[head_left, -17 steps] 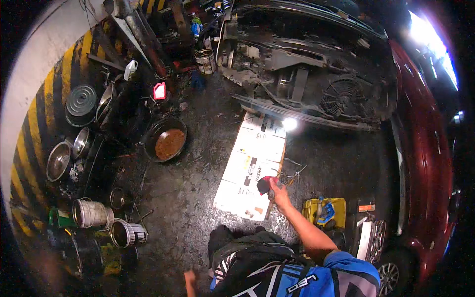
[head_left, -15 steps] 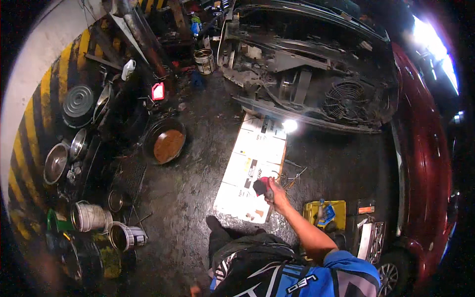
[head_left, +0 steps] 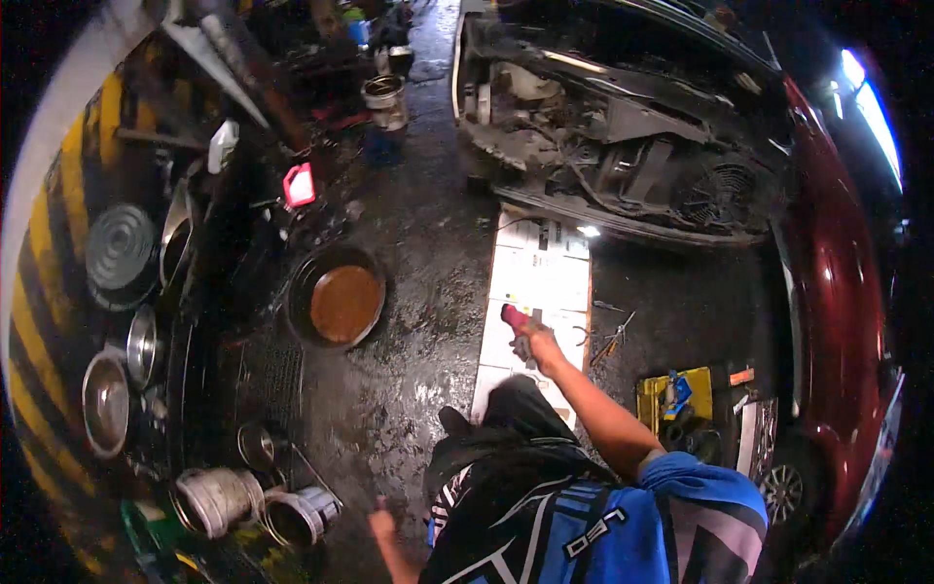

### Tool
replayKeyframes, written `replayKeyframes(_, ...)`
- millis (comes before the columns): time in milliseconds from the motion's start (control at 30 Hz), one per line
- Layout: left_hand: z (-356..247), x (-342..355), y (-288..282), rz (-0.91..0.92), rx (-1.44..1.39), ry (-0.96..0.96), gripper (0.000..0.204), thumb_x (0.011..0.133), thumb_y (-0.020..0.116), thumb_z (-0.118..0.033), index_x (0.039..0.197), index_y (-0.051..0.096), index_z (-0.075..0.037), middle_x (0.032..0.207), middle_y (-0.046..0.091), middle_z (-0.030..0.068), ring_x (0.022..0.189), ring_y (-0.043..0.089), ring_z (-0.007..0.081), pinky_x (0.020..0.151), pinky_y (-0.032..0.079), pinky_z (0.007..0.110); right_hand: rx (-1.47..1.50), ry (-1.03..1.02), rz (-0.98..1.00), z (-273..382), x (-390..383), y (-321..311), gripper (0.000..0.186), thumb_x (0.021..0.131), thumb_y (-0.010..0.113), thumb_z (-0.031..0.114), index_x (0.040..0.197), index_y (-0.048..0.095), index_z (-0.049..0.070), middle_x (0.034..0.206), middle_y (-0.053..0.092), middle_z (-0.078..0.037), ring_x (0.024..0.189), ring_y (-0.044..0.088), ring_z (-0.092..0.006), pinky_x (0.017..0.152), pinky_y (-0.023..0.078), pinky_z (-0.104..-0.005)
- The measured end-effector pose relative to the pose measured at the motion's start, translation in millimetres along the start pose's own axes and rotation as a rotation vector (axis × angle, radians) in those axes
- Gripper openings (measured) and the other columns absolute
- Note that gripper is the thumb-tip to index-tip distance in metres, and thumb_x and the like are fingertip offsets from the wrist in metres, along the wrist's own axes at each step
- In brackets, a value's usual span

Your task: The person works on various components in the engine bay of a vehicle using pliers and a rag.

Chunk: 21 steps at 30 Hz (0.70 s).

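Observation:
My right hand (head_left: pixel 541 348) is closed around a red and dark handheld power tool (head_left: pixel 518 318), whose exact kind is hard to make out. It holds the tool above a white printed cardboard sheet (head_left: pixel 543 274) on the floor. My left hand (head_left: pixel 383 524) hangs low at my left side, away from any object. It looks small and blurred, so its fingers are unclear. Beyond the cardboard stands a vehicle's opened-up front end (head_left: pixel 623 146) with a round fan (head_left: pixel 728 195) exposed. A bright lamp (head_left: pixel 588 231) shines at the sheet's far end.
Left of the cardboard sits a round black basin (head_left: pixel 296 302) of brown material. Loose hand tools (head_left: pixel 615 339) and a yellow tray (head_left: pixel 646 401) lie to the right, beside a dark red car body (head_left: pixel 835 253). Buckets (head_left: pixel 212 501) stand at the lower left; another bucket (head_left: pixel 385 101) stands farther off.
My body has moved forward, with a leg now over the cardboard's near end. The power tool in my right hand has turned to point away from me. More of my left hand shows.

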State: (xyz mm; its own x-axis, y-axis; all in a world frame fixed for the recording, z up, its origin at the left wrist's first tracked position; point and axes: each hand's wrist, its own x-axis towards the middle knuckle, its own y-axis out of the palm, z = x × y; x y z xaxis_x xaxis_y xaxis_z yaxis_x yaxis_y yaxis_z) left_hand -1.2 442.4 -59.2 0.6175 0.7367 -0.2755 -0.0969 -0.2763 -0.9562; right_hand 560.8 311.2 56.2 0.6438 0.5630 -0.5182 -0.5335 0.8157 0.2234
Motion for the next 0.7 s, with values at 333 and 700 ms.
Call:
replayKeyframes(333,41,315,-154,-0.232,-0.761,-0.367,0.041,0.097,0.053,-0.031,0.111,0.064,0.006,0.089,0.068,0.0228,0.078,0.064,0.0347,0.073,0.05,0.042,0.596,-0.552,-0.449,243,125,-105,0.036,0.096,0.053,0.042,0.115,0.061,0.013,0.099,0.064,-0.002,0.07,0.061,-0.0171,0.07,0.052,-0.0308)
replayKeyframes(700,-251,600,-260,-0.041,-0.635,-0.05,0.039,0.096,0.055,-0.029,0.11,0.063,0.007,0.091,0.067,0.0244,0.082,0.063,0.0376,0.076,0.049,0.043,-0.465,-0.936,-1.378,512,352,-234,0.046,0.09,0.061,0.033,0.13,0.056,0.01,0.125,0.057,-0.022,0.111,0.056,-0.037,0.096,0.043,-0.0426)
